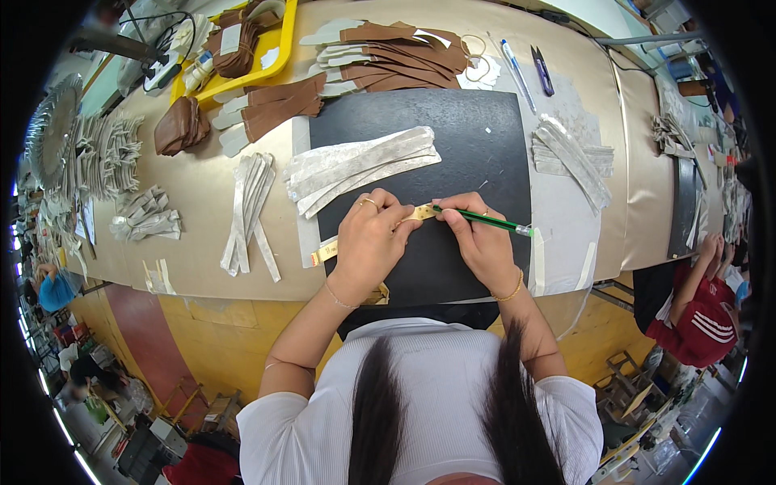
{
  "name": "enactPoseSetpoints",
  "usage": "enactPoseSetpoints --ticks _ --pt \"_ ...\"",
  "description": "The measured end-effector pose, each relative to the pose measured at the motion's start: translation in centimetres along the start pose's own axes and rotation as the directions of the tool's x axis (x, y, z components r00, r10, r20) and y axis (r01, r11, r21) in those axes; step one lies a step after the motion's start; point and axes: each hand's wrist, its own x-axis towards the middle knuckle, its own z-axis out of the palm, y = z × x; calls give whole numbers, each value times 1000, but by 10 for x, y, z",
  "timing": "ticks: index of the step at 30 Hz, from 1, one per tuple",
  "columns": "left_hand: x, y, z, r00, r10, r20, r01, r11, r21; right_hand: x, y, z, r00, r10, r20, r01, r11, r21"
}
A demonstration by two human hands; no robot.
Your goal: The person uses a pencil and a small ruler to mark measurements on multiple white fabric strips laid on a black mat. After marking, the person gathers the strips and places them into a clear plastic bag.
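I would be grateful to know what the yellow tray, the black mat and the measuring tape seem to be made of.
Yellow tray: probably moulded plastic, from its even colour and smooth raised rim.
Black mat: perhaps rubber or plastic, a dark sheet with a sheen.
Measuring tape: coated cloth or plastic, a thin, printed strip; I cannot tell which.

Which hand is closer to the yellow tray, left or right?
Left. In the picture, the left hand is below and right of the yellow tray; the right hand, holding the green pencil, is farther right.
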Motion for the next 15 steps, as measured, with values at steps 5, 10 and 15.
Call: enactPoseSetpoints --ticks 5,10,15 --pt "0 1 3 999 22 -28 -21 1000 17 6 -4 8 981 -191 -42 183 973 -137" --pt "-2 1 5 999 38 -31 -37 999 39 10 -8 9 972 -233 -18 222 946 -236" --pt "-2 2 6 997 62 -48 -58 995 77 12 -13 11 970 -240 20 235 926 -296"
